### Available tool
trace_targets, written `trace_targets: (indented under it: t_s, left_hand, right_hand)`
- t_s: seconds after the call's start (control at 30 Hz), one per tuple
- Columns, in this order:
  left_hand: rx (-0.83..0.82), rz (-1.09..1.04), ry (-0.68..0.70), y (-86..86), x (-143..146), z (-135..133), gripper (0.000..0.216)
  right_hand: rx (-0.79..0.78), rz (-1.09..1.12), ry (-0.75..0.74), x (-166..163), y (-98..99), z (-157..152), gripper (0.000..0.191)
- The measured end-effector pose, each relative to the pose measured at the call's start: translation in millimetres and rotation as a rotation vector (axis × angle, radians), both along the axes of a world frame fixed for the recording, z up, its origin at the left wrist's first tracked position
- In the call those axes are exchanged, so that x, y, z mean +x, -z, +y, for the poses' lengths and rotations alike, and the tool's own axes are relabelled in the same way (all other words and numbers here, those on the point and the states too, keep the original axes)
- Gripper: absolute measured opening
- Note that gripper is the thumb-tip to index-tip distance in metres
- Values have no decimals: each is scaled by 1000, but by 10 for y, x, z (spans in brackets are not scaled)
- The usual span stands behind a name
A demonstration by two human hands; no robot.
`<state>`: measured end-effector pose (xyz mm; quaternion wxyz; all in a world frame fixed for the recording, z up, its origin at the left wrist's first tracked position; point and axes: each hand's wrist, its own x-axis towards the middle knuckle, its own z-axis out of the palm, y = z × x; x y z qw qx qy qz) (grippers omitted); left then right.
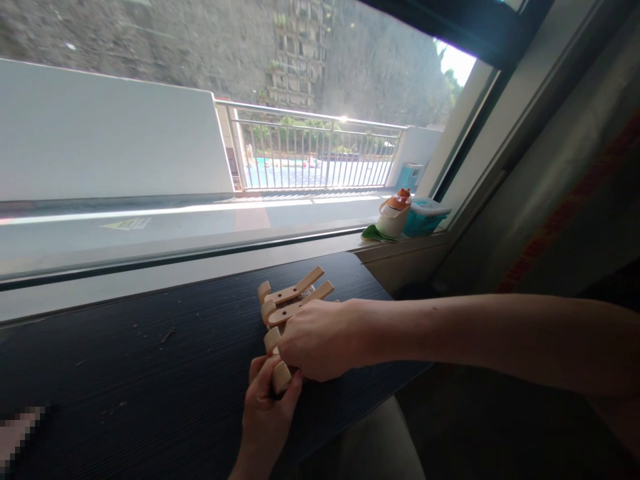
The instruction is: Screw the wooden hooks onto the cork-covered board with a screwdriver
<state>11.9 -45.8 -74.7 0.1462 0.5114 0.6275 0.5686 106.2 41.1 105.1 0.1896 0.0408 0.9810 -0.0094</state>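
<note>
At the grained black table's (150, 380) right end, below a window (225, 207), the left hand (265, 407) pinches a rounded wooden piece (281, 377); the right hand (325, 340) curls (its grip hidden).

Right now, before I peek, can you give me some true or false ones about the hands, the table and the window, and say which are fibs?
1. The table is dark. True.
2. The left hand holds nothing. False: the left hand's fingers are around a wooden piece.
3. A metal railing shows outside, through the window. True.
4. The blue-green box stands on the table. False: the box is on the window ledge.
5. The right hand wears a glove. False: the right hand is bare.
6. It is bright daytime outside. True.
</note>
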Motion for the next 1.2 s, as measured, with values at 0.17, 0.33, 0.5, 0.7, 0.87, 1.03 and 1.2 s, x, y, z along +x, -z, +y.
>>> trace_targets:
  t_s: [0.17, 0.33, 0.5, 0.7, 0.87, 1.03, 1.2]
  left_hand:
    - [-47, 5, 32, -19, -15, -24, 20]
    - [-86, 72, 115, -59, -116, -74, 26]
    - [-97, 121, 152, -119, -165, -80, 28]
    - [-102, 188, 51, -116, -170, -110, 36]
    - [33, 333, -29, -140, -193, -160, 34]
    - [-3, 271, -16, -105, -156, -119, 29]
    - [-123, 134, -25, -79, -114, -129, 41]
  right_hand:
    - [10, -37, 25, -11, -72, -3, 12]
    - [33, -20, 39, -31, -86, 7, 10]
    - [15, -23, 25, -34, -60, 9, 11]
    - [26, -22, 28, -21, -72, -9, 14]
    - [30, -11, 30, -18, -50, -4, 14]
    - [31, 10, 19, -12, -48, -14, 12]
    - [30, -25, 29, -20, -74, -18, 13]
